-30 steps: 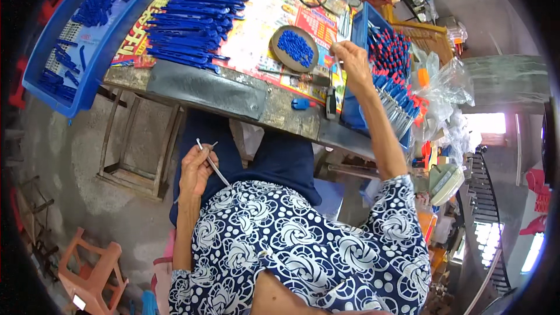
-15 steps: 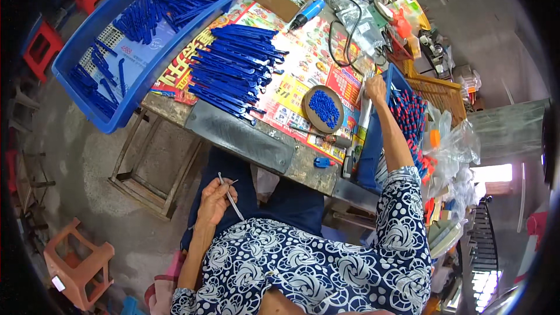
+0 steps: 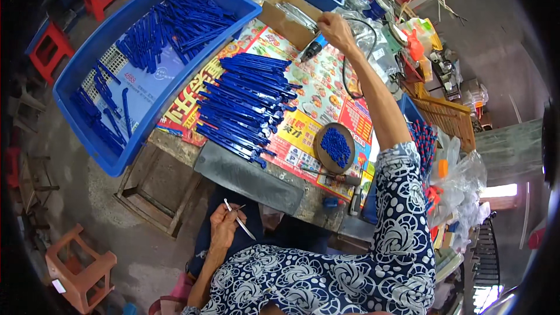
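My left hand (image 3: 226,224), low in front of my lap, is closed on a slim pale metal strip (image 3: 244,228). A second thin tip pokes out between its fingers. My right arm stretches across the table, and my right hand (image 3: 335,29) is curled over the upper end of a blue electric screwdriver (image 3: 315,48), at the corner of a cardboard box (image 3: 294,34) of metal strips. Its fingertips are hidden, so I cannot make out what they grip. Beside that arm stands a round dish (image 3: 326,163) of small blue parts. Blue slim handles (image 3: 245,102) lie in rows on the printed sheet.
A large blue tub (image 3: 175,118) with more blue handles stands at the left. Along the right edge is a blue bin with red-and-blue pieces (image 3: 424,146). A brown-handled tool (image 3: 344,179) lies near the front edge. A black cable (image 3: 345,76) loops behind my arm.
My right hand has moved from beside the right-hand bin to the far screwdriver and cardboard box. My left hand still holds the strip. The whole view has shifted slightly.
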### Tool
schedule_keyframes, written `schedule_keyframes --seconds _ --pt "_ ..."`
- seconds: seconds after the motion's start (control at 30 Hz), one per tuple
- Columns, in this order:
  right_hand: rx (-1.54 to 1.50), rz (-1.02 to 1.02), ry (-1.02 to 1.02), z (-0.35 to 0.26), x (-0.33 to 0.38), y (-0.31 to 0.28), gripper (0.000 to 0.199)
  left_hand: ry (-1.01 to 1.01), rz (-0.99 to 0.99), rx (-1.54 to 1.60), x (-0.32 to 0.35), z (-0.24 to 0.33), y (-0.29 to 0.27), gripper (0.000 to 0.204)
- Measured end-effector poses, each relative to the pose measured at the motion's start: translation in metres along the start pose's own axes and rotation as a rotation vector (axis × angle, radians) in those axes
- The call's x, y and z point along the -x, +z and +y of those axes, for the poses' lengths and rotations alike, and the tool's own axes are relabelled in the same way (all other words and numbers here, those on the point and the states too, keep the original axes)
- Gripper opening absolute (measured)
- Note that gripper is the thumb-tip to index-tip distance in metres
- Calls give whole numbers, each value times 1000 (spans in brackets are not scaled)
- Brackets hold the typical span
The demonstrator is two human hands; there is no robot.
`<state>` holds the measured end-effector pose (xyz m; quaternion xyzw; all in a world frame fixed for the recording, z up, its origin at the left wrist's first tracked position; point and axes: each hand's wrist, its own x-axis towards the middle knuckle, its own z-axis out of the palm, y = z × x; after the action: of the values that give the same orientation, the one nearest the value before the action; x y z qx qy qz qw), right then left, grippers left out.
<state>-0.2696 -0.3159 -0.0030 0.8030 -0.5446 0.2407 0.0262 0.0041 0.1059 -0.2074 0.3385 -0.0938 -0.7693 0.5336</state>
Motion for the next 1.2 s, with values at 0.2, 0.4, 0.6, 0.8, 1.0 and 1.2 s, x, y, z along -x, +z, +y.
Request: schedule_keyframes --seconds 0.2,0.4,0.6,0.8,1.0,1.2 --pt "96 -141 -3 14 -41 42 19 8 14 -14 -4 1 4 21" --pt "103 -125 42 31 -46 62 19 -14 21 -16 -7 1 2 22" --pt "170 -175 41 30 -49 65 18 -22 27 3 -10 1 0 22" --pt "186 -231 -6 35 -56 58 19 -30 43 5 -12 1 4 21" --pt "166 -353 72 21 -58 49 21 -19 43 -4 -13 1 2 19" --pt "-84 -252 116 26 -52 34 21 -7 15 -19 -14 -1 0 23"
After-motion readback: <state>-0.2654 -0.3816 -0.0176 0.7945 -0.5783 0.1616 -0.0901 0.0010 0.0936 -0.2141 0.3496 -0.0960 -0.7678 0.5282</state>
